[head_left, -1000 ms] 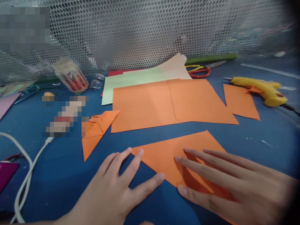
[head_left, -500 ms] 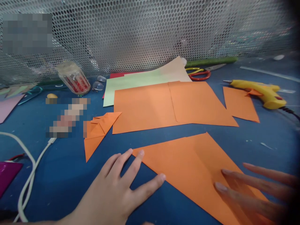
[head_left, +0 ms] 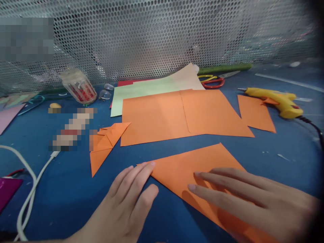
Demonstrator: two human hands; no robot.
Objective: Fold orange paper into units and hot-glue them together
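An orange folded paper triangle [head_left: 187, 165] lies flat on the blue table [head_left: 63, 189] in front of me. My left hand [head_left: 126, 202] rests flat on the table, fingers together, fingertips touching the triangle's left corner. My right hand [head_left: 248, 199] lies open on the paper, fingers stretched out and pressing it down near its middle. Neither hand holds anything.
Larger orange sheets [head_left: 177, 113] lie behind, over pale green paper [head_left: 141, 89]. A small folded orange piece [head_left: 103, 145] sits left. A yellow glue gun [head_left: 278, 99], red scissors [head_left: 212, 81], a clear jar [head_left: 78, 86] and a white cable [head_left: 30, 192] surround them. A perforated metal screen [head_left: 152, 33] closes the back.
My right hand slid right along the paper, then came back left to its middle. My left hand's fingers drew together at the corner.
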